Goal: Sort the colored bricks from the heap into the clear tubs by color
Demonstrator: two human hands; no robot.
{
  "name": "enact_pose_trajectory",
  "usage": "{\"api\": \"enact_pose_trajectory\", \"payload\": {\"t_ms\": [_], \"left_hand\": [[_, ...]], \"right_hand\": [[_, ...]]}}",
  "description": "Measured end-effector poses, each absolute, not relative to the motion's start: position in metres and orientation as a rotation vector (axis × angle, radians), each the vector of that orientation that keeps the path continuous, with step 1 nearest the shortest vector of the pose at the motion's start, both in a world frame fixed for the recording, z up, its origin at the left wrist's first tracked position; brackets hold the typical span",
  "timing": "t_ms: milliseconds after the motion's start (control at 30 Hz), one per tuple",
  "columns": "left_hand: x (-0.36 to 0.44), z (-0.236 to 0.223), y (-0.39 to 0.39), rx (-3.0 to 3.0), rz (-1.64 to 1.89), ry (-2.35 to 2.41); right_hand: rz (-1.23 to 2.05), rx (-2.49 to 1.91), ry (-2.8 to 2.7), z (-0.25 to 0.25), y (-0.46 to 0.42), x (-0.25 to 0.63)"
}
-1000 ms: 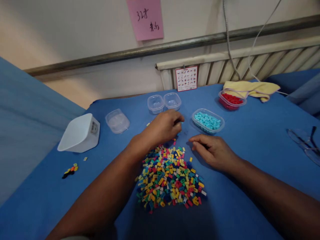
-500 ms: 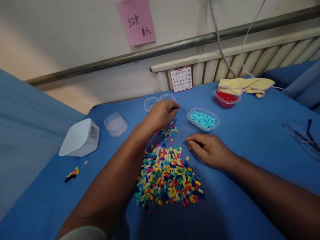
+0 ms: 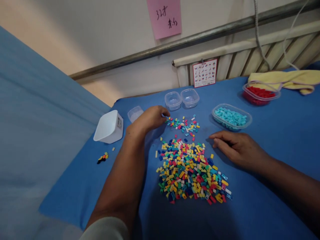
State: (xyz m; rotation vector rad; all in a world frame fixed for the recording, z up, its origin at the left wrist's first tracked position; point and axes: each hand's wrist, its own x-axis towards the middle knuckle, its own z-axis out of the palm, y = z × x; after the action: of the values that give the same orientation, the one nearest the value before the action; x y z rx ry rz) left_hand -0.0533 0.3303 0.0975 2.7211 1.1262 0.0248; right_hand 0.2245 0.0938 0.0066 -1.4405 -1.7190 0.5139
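Note:
My left hand (image 3: 155, 117) reaches to the left end of a small spread of mixed plastic bricks (image 3: 186, 125). Its fingers are curled down, and whatever they hold is hidden. On the blue cloth, my right hand (image 3: 237, 148) rests to the right of a larger pile of small coloured bricks (image 3: 190, 170), apart from it. Its thumb and forefinger are bent close together; I cannot make out anything between them. Beyond that hand is a clear tub of light-blue bricks (image 3: 231, 116).
Two clear tubs (image 3: 173, 100) stand at the back, beside a small picture card (image 3: 205, 74). At the right are a tub of red pieces (image 3: 260, 95) and a yellow cloth (image 3: 285, 80). A white bin (image 3: 108, 128) and a few joined bricks (image 3: 102, 158) lie left.
The view has swung left, so everything sits further right in it. My left hand has moved left from in front of the clear tubs, uncovering the small spread. My right hand stays put.

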Motion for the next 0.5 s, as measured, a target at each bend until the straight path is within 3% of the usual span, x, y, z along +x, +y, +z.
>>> {"api": "enact_pose_trajectory", "payload": {"t_ms": [233, 500], "left_hand": [[-0.046, 0.082, 0.329, 2.720, -0.236, 1.007], [-0.049, 0.077, 0.328, 2.705, -0.206, 1.007]], "right_hand": [[0.524, -1.463, -1.725, 0.003, 0.091, 0.227], [0.543, -1.452, -1.718, 0.003, 0.091, 0.228]]}}
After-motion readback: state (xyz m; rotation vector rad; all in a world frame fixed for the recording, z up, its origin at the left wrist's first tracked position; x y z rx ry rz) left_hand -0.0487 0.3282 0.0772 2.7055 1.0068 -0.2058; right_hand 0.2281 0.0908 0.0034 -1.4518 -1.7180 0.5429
